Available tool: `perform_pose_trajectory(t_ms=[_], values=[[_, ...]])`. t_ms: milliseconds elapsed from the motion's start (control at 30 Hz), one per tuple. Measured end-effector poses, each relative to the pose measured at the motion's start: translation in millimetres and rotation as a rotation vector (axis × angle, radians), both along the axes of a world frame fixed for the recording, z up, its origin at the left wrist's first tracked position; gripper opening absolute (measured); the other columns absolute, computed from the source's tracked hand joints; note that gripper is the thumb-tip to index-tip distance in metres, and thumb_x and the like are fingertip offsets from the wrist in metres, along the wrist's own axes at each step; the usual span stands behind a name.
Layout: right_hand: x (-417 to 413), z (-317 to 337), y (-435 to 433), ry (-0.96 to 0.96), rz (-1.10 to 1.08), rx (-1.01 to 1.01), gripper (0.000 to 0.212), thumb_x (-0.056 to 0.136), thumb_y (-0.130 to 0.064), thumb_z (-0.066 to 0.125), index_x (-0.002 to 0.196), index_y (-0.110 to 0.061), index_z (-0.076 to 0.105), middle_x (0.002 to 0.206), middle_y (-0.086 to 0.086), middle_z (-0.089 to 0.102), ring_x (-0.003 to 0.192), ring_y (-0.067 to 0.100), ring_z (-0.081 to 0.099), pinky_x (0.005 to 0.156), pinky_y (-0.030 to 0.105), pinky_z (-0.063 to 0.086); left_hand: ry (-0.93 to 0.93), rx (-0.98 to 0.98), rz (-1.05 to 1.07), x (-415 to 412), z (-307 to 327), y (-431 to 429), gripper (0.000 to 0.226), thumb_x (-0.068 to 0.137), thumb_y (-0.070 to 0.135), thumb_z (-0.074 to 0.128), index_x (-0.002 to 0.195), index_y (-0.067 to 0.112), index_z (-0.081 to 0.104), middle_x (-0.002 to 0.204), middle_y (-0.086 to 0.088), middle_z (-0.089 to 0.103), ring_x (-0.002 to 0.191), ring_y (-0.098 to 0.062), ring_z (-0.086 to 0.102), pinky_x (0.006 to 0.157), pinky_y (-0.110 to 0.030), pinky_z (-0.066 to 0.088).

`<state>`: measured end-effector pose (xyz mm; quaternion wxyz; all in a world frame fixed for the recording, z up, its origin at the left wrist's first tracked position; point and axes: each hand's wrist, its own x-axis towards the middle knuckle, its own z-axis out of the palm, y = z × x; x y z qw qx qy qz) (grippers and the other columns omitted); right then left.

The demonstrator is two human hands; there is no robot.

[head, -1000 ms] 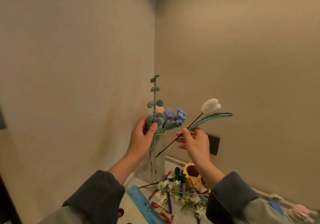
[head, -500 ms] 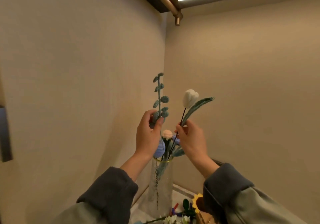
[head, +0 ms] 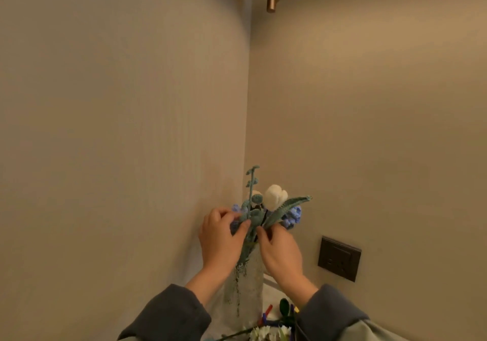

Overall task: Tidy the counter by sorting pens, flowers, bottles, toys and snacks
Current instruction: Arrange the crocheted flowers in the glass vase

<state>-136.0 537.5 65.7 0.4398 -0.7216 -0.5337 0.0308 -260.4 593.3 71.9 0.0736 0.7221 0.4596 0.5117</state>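
The sprig [head: 251, 182] is pinched in the grip of the left hand [head: 221, 238] at the mouth of the vase [head: 245, 288]. The stem of the tulip [head: 275, 195] seems pinched low by the right hand [head: 282, 251], fingertips hidden. The tulip is stood in the vase, lower centre, among blue flowers [head: 292, 215], and is judged nearly placed. White flowers [head: 263, 332] and pens [head: 266, 314] are left loose on the bench [head: 271, 294] at the bottom edge. Bottles, toys and snacks are not shown.

The vase [head: 245, 285] stands in the wall corner, holding the tulip [head: 275, 195] and the leafy sprig [head: 251, 182]. At its mouth, the left hand [head: 220, 238] is at nine o'clock and the right hand [head: 280, 251] at three. The wall socket [head: 339, 258] is farther out at three, while the pens [head: 266, 314] and loose flowers [head: 263, 332] lie at five.
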Motion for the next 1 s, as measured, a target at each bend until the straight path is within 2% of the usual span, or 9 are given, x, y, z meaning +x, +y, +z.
perform_pose_trajectory(t_ms=[167,300,367,467,600,700,800,900,1000], values=[[3,-11,-7,0.063,0.034,-0.054,0.019,0.097,-0.047,0.045,0.099,-0.031,0.055,0.076,-0.013,0.060,0.069,0.007,0.058,0.051,0.028,0.042,0.040,-0.028,0.011,-1,-22,-9,0.024,0.080,0.039,0.069,0.103,0.033,0.069,0.121,0.006,0.048,0.114,-0.017,0.043,0.094,-0.034,0.035],[5,-11,-14,0.138,0.059,-0.074,0.010,0.096,-0.041,0.049,0.092,-0.036,0.056,0.080,-0.007,0.066,0.073,0.014,0.065,0.063,0.039,0.056,0.037,-0.041,-0.046,-5,-22,-17,0.034,0.084,0.036,0.067,0.117,0.036,0.061,0.131,0.005,0.043,0.121,-0.016,0.037,0.099,-0.033,0.031],[5,-16,-21,0.181,0.070,-0.087,0.011,0.096,-0.041,0.048,0.089,-0.037,0.056,0.080,-0.003,0.068,0.072,0.017,0.066,0.066,0.044,0.058,-0.012,-0.046,-0.043,-9,-26,-24,0.039,0.084,0.033,0.067,0.121,0.032,0.055,0.125,0.006,0.045,0.115,-0.012,0.040,0.095,-0.029,0.032],[6,-29,-32,0.205,0.074,-0.104,0.016,0.097,-0.040,0.047,0.103,-0.030,0.058,0.082,-0.005,0.068,0.065,0.015,0.066,0.066,0.043,0.058,-0.148,-0.057,-0.023,-15,-41,-34,0.037,0.081,0.030,0.070,0.110,0.025,0.048,0.107,0.009,0.047,0.099,-0.007,0.043,0.085,-0.025,0.035],[12,-44,-45,0.219,0.092,-0.166,0.013,0.097,-0.034,0.046,0.104,-0.028,0.056,0.076,-0.005,0.069,0.054,0.012,0.065,0.058,0.038,0.056,-0.151,-0.244,-0.142,-18,-65,-46,0.023,0.085,0.031,0.065,0.092,0.035,0.043,0.088,0.017,0.052,0.080,0.001,0.051,0.069,-0.020,0.041],[23,-53,-46,0.209,0.093,-0.250,0.013,0.096,-0.031,0.047,0.104,-0.027,0.056,0.079,-0.004,0.069,0.060,0.014,0.067,0.062,0.041,0.058,-0.017,-0.481,-0.283,-15,-76,-48,0.010,0.087,0.033,0.061,0.083,0.037,0.052,0.078,0.013,0.060,0.071,-0.001,0.056,0.061,-0.022,0.046],[37,-68,-47,0.193,0.089,-0.364,0.014,0.095,-0.027,0.047,0.105,-0.028,0.056,0.085,-0.005,0.068,0.073,0.014,0.067,0.070,0.044,0.060,0.237,-0.718,-0.455,-3,-90,-45,0.004,0.087,0.026,0.062,0.086,0.029,0.063,0.089,0.009,0.067,0.087,-0.010,0.062,0.081,-0.030,0.052],[51,-92,-54,0.161,0.063,-0.453,0.017,0.093,-0.022,0.049,0.103,-0.031,0.058,0.090,-0.006,0.067,0.079,0.011,0.064,0.076,0.041,0.059,0.455,-0.835,-0.499,12,-112,-46,0.020,0.089,0.026,0.061,0.109,0.022,0.062,0.110,0.004,0.064,0.101,-0.012,0.059,0.090,-0.029,0.048],[63,-115,-62,0.115,0.062,-0.527,0.020,0.092,-0.019,0.052,0.104,-0.031,0.063,0.098,-0.006,0.067,0.078,0.005,0.061,0.069,0.029,0.055,0.585,-0.857,-0.489,27,-128,-44,0.038,0.094,0.023,0.053,0.131,0.019,0.050,0.129,-0.004,0.057,0.117,-0.020,0.054,0.098,-0.033,0.044]])
